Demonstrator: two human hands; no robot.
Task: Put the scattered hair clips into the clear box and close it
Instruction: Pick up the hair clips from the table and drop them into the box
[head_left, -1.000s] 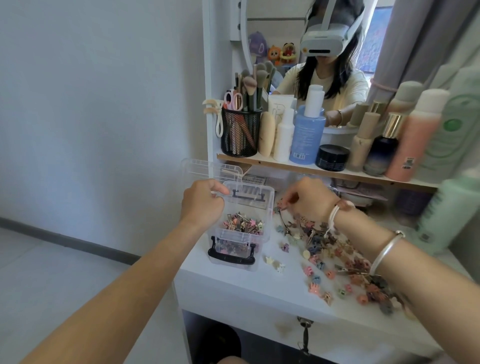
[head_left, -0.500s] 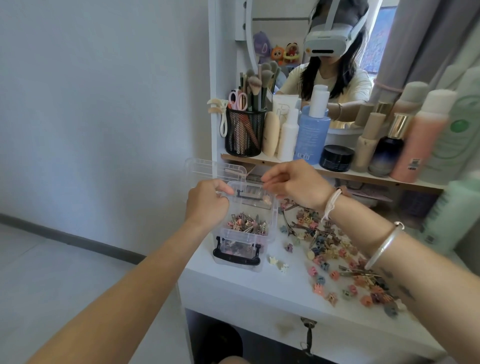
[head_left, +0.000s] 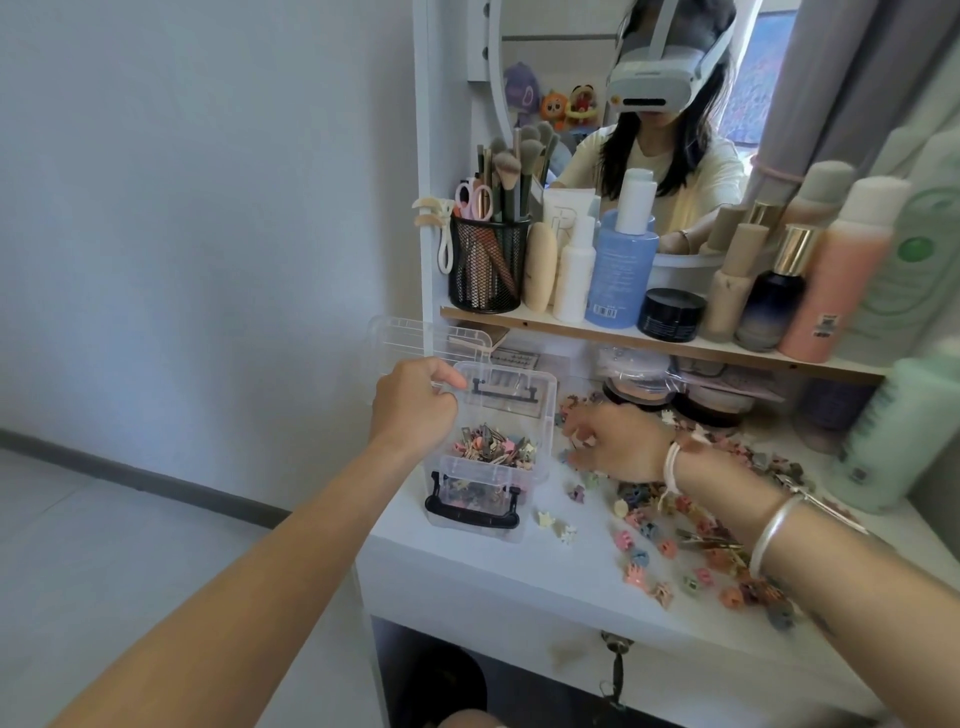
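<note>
Mid-gathering: left hand (head_left: 415, 410) grips rim of clear plastic box (head_left: 546, 415) at left edge of white tabletop (head_left: 467, 564), right hand (head_left: 618, 447) down among small pastel claw hair clips (head_left: 638, 558), grasp unclear; next prob. pinch & drop in.

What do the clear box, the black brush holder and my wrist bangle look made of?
The clear box: glossy transparent plastic; hair clips show through its walls. The brush holder: black see-through mesh, probably painted metal. The bangle: smooth silvery metal, judging by its bright sheen.
</note>
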